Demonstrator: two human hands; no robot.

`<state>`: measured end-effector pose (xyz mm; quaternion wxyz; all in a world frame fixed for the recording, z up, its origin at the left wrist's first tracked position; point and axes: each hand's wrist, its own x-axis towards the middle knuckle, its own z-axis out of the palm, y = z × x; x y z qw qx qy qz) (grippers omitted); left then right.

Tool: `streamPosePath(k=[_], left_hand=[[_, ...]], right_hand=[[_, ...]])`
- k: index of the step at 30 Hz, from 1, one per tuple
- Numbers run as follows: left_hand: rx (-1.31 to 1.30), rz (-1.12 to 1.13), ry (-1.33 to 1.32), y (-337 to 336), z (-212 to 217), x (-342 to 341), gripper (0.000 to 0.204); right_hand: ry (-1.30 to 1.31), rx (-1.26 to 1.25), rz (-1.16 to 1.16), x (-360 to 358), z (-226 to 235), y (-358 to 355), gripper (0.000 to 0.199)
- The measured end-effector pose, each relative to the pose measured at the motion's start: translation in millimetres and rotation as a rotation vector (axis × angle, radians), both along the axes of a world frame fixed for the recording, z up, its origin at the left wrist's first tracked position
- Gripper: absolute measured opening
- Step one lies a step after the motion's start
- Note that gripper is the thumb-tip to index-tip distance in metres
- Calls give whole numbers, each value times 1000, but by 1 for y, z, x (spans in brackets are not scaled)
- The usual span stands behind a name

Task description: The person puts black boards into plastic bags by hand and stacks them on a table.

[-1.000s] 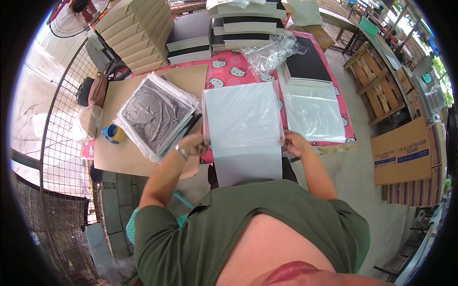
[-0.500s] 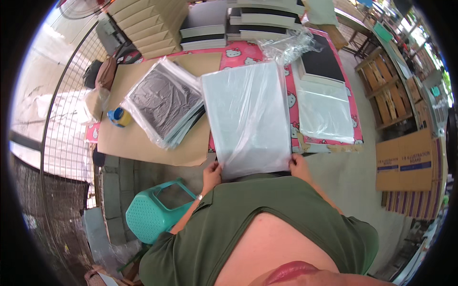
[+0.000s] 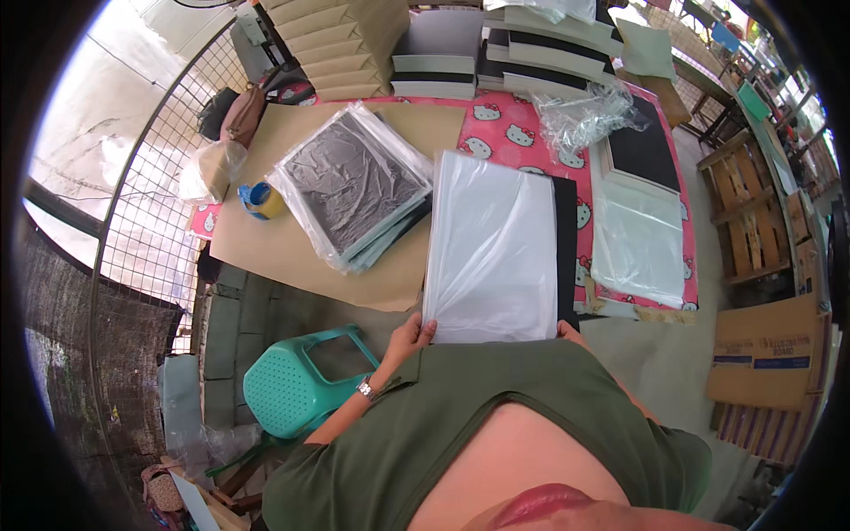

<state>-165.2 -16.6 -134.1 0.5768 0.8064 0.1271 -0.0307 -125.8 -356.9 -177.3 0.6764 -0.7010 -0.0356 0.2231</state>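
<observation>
A white sheet-like stack in a clear plastic sleeve lies in front of me at the table's near edge. My left hand pinches its near left corner, thumb on top. At the near right corner is my right hand, its fingers closed on the edge and partly hidden by my shirt. A black board shows from under the sleeve along its right side. To the left, a pile of plastic-wrapped black boards sits at an angle on brown paper.
Black-covered stacks and folded tan card stand at the back. Crumpled clear plastic lies near a black board and plastic-wrapped sheets on the right. A tape roll is at left; a green stool stands below.
The view has shifted. The sleeved stack sits lower and looks smaller, and a black board now shows along its right side. Both hands remain at its near corners.
</observation>
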Motion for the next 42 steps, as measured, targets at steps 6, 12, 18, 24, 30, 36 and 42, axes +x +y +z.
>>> streamPosePath(k=[6, 12, 18, 24, 30, 36, 42], left_hand=[[-586, 422, -64, 39, 60, 42, 30], [-957, 895, -336, 117, 17, 108, 36], [-936, 969, -250, 137, -34, 133, 38], [-1078, 909, -279, 125, -44, 115, 44], [-1170, 758, -16, 73, -56, 91, 39], [-865, 408, -70, -35, 2, 117, 23], [-622, 32, -87, -74, 39, 129, 15]], right_hand=[[-343, -67, 48, 129, 42, 111, 8], [-162, 50, 136, 262, 60, 264, 25], [-192, -78, 216, 292, 20, 286, 31], [-778, -470, -224, 243, 54, 77, 17], [-776, -1070, -143, 179, 0, -135, 45], [-129, -577, -479, 134, 6, -118, 54], [-488, -1192, -490, 144, -19, -115, 32]])
